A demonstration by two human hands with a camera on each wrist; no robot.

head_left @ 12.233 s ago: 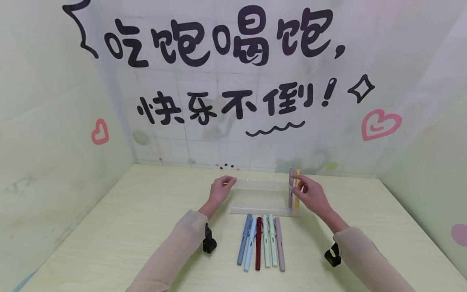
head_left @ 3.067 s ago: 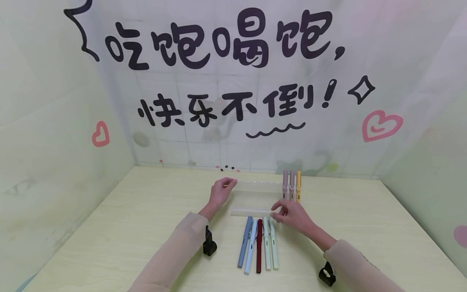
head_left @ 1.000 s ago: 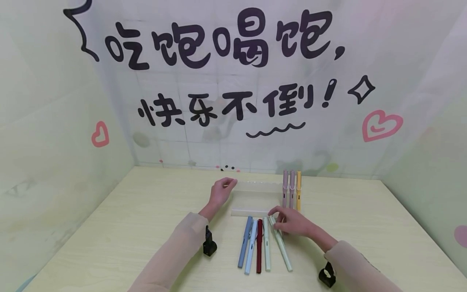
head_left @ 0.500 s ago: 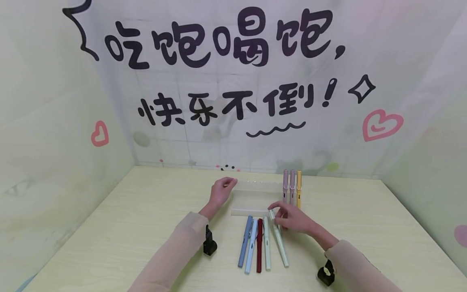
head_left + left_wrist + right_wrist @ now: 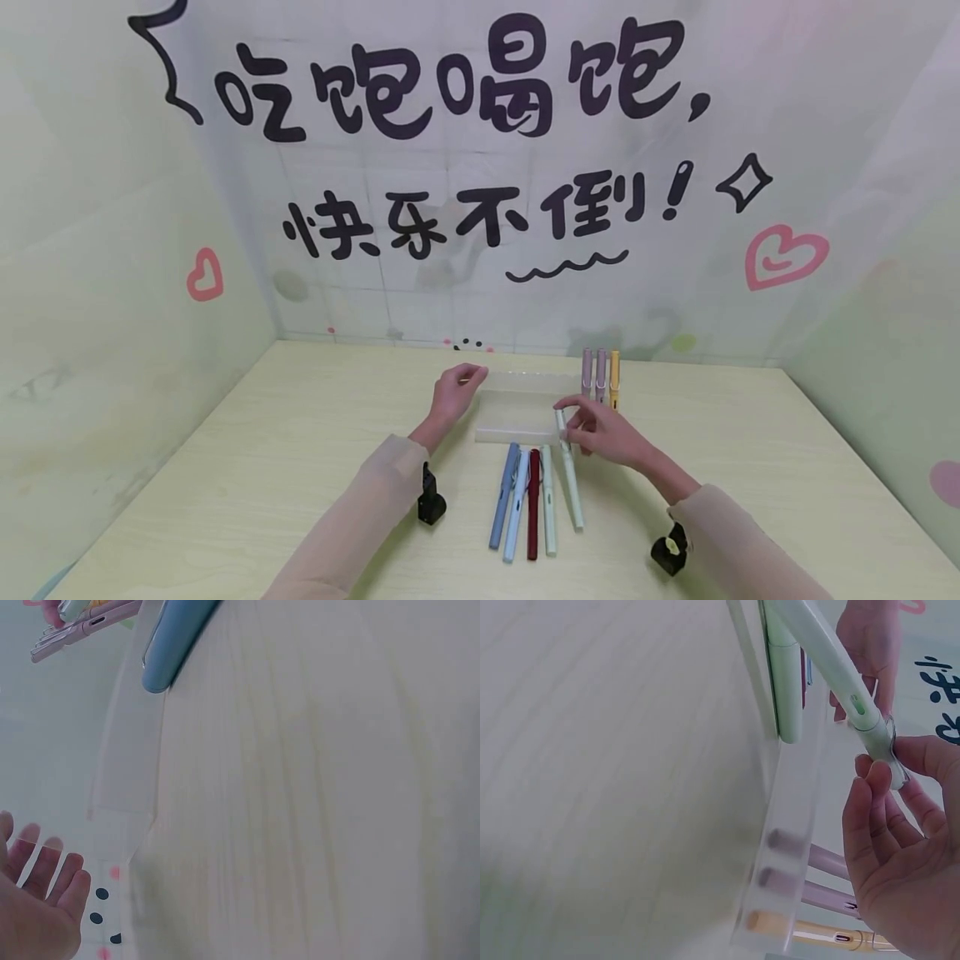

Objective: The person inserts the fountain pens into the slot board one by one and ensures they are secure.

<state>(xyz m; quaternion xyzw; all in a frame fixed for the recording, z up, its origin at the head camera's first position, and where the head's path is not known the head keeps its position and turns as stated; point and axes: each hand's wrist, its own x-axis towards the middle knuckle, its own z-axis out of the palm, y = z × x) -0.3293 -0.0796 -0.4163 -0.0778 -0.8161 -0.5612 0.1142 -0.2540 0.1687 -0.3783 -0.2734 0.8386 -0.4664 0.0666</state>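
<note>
In the head view my left hand [image 5: 453, 393] pinches the upper left edge of a clear plastic pen stand [image 5: 513, 436]. My right hand [image 5: 606, 433] holds a pale green pen [image 5: 573, 493] by its capped end, thumb and fingers round the clip, as the right wrist view shows. This pen slants, its lower end towards the front, and its cap is before the stand's ledge. Two purple pens [image 5: 587, 368] and a yellow pen [image 5: 615, 368] stand in the right end of the stand, their lower parts hidden by my right hand.
In front of the stand lie a blue pen [image 5: 503, 500], a light blue pen [image 5: 515, 510], a dark red pen [image 5: 533, 508] and another pale green pen [image 5: 550, 508], side by side. A printed wall sheet [image 5: 420, 308] rises behind the wooden table [image 5: 315, 467].
The right hand has taken the rightmost pale green pen out of the row and lifted it towards the stand. Earlier, a second purple pen went into the stand. The left hand stays put.
</note>
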